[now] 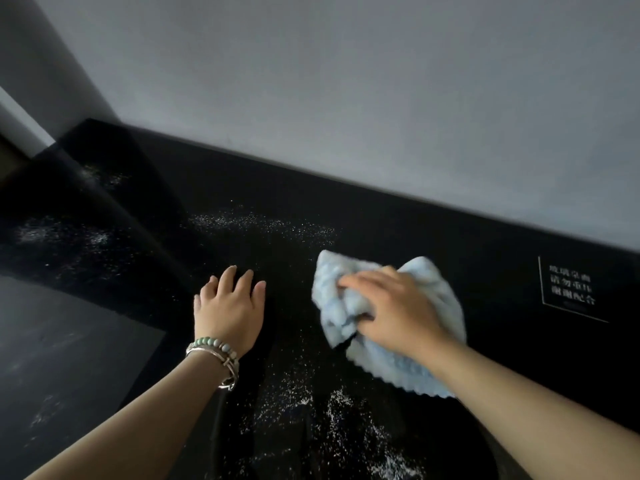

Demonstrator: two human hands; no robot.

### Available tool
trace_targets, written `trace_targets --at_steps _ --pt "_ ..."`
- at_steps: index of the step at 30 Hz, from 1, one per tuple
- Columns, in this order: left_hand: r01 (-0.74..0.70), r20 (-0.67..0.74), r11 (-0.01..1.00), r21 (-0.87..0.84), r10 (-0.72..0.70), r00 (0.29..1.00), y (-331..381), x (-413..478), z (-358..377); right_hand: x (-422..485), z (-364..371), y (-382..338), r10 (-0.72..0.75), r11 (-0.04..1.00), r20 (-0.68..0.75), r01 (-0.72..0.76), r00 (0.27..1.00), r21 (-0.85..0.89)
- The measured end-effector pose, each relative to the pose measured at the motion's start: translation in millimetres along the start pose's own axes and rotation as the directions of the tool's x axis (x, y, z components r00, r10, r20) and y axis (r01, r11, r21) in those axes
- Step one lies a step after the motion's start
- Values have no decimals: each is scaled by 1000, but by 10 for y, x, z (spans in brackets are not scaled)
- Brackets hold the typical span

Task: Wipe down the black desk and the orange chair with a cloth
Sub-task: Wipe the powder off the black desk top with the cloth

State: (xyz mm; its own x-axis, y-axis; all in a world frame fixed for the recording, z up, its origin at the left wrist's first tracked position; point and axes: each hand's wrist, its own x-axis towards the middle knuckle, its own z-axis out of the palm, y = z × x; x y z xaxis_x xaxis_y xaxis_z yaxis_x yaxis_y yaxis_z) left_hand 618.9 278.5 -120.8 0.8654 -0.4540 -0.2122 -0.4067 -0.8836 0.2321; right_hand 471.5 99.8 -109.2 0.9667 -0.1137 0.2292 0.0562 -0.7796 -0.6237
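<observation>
Bunched under the right hand [398, 306], the blue cloth [388, 327] presses the black desk [502, 271]; left hand [230, 303] lies flat, empty, beside it. Desk-wiping underway; next, sweep the white specks [263, 223] just beyond the cloth

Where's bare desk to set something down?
Free: the black desk strip between the blue cloth and the white printed notice. Crowded mid-desk: left hand flat, right hand on the cloth. White specks lie beyond and nearer.
</observation>
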Motion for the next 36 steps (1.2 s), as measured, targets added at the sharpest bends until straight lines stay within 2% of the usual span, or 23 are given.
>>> trace_targets --at_steps 1,2,3,4,5,6,9,11,12,14,16,18,20,21,22,24,27,28,29,31,33,35,36 --pt "-1 4 1000 5 1 1000 -11 -22 11 -78 -115 108 53 997 -42 -50 998 65" --pt "-8 7 1000 17 8 1000 -23 -42 22 -94 -267 190 192 981 -89 -190 977 25" --pt "-22 5 999 29 21 1000 -30 -64 28 -89 -449 436 320 927 -86 -330 944 -176" --pt "-41 -7 998 36 42 999 -28 -86 34 -146 -638 624 610 734 -128 -619 782 -278" --pt "-67 -25 997 42 68 997 -20 -111 34 -210 -732 726 702 545 -236 -721 672 -428" --pt "-97 -45 994 45 99 994 -4 -136 30 -259 -752 736 706 495 -259 -721 659 -486" --pt "-193 -108 980 45 197 974 76 -191 -6 -269 -427 433 648 640 -202 -670 734 -376" --pt "-239 -123 971 26 240 963 172 -208 -29 -331 -157 154 481 731 -181 -506 858 -457" --pt "-248 -116 969 12 247 962 226 -218 -32 -371 -56 11 394 797 -91 -389 915 -462" --pt "-252 -87 968 -6 250 964 320 -248 -10 -442 14 -231 257 923 106 -211 961 -322" --pt "-260 -58 966 4 260 964 385 -294 28 -537 -101 -196 152 938 31 -134 988 -320" --pt "-275 -43 961 13 275 960 427 -344 65 -643 -372 32 267 817 -191 -327 945 -474" --pt "-291 -24 956 16 292 956 473 -401 98 -771 -697 290 527 592 -321 -611 787 -526" --pt "-299 -14 954 13 299 954 503 -429 112 -834 -748 353 630 503 -335 -697 701 -510" --pt "-304 -5 952 7 305 952 535 -456 124 -876 -712 348 666 477 -330 -722 669 -501" --pt "-320 3 948 -9 320 948 610 -473 132 -883 -463 181 593 582 -286 -646 753 -494" --pt "-355 -5 935 -29 355 935 731 -471 121 -847 -92 -175 357 873 -19 -341 934 -350" --pt "-362 -16 931 -39 362 932 772 -470 117 -839 -99 -216 305 918 23 -288 952 -272" --pt "-366 -30 929 -49 365 931 813 -472 112 -832 -200 -205 280 936 -15 -277 960 -216" --pt "-374 -52 925 -70 371 927 896 -498 116 -880 -483 -30 275 902 -251 -339 928 -267" --pt "-392 -52 916 -83 388 920 977 -538 144 -991 -806 250 342 765 -455 -525 822 -373" --pt "-402 -41 911 -92 400 915 1046 -562 181 -1100 -956 419 566 567 -425 -707 707 -421" --pt "-402 -38 911 -96 400 916 1079 -568 197 -1149 -907 447 635 500 -390 -739 667 -451"
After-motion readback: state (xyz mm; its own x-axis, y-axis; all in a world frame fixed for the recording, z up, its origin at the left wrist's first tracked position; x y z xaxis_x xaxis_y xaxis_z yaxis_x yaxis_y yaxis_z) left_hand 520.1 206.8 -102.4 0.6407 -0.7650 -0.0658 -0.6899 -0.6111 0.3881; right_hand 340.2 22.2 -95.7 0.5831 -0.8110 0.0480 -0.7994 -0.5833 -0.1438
